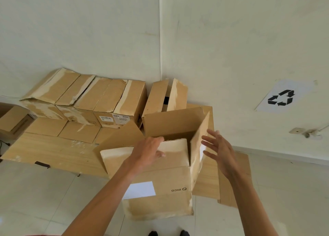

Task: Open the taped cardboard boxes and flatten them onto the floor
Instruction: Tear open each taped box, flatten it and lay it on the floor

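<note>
An open cardboard box (170, 196) with a white label and "PICO" print stands on the floor right in front of me, its top flaps raised. My left hand (148, 151) grips the near top flap, fingers curled over its edge. My right hand (219, 151) hovers open, fingers spread, just beside the upright right flap (197, 146), not touching it. Behind, a row of taped boxes (99, 96) sits against the wall, with another box (165, 96) whose top is partly open beside them.
Flattened cardboard sheets (53, 152) lie on the floor at left and under the box at right (235, 186). A small box (14, 121) sits far left. A recycling sign (283, 97) and a wall socket (302, 131) are on the right wall. White tiled floor lies near my feet.
</note>
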`<state>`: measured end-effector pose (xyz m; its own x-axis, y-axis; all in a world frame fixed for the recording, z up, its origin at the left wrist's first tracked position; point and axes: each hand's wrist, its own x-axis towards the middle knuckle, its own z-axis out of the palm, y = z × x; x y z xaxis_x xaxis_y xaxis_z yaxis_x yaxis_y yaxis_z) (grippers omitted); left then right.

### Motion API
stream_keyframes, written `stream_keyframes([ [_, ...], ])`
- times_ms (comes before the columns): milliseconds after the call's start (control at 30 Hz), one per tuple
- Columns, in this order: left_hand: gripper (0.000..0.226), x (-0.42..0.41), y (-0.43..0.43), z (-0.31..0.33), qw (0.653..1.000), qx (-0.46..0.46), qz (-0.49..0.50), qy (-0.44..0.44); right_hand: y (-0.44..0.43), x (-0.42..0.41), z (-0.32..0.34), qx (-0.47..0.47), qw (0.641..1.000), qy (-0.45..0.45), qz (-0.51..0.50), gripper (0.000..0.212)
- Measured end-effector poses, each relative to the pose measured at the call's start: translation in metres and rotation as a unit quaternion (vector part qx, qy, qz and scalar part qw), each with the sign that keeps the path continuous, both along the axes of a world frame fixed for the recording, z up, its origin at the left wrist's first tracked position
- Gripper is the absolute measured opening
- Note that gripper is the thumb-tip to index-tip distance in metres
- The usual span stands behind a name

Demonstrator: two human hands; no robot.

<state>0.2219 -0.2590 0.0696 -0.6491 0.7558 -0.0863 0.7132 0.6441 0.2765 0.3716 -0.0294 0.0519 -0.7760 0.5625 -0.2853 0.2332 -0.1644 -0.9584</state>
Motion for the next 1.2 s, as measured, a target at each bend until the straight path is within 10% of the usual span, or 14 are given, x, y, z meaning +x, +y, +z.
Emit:
stream_keyframes([
  [133, 0.037, -0.018, -0.025, -0.009, 0.999, 0.018, 0.033, 0.018, -0.011, -0.012, -0.037, 0.092, 0.994, -0.049, -0.043, 0.042],
  [400, 0.044, -0.063, -0.069, -0.034, 0.993, 0.009, 0.080, 0.080, 0.055, -0.065, -0.131, 0.200, 0.965, -0.167, 0.039, 0.139],
  [667, 0.041, -0.102, -0.099, -0.035, 0.986, 0.058, 0.146, 0.063, 0.053, -0.083, -0.074, 0.216, 0.966, -0.095, 0.105, 0.038],
  [967, 0.104, -0.076, -0.054, 0.069, 0.936, 0.325, 0.067, 0.120, -0.011, -0.102, 0.052, 0.284, 0.950, 0.078, 0.100, 0.032],
  [1100, 0.140, -0.062, 0.004, 0.133, 0.942, 0.125, -0.090, 0.299, -0.041, -0.117, 0.111, 0.404, 0.895, 0.112, 0.152, 0.028],
  [1200, 0.115, -0.073, 0.028, 0.146, 0.926, 0.031, -0.136, 0.350, -0.049, -0.127, 0.130, 0.471, 0.857, 0.123, 0.169, 0.026],
])
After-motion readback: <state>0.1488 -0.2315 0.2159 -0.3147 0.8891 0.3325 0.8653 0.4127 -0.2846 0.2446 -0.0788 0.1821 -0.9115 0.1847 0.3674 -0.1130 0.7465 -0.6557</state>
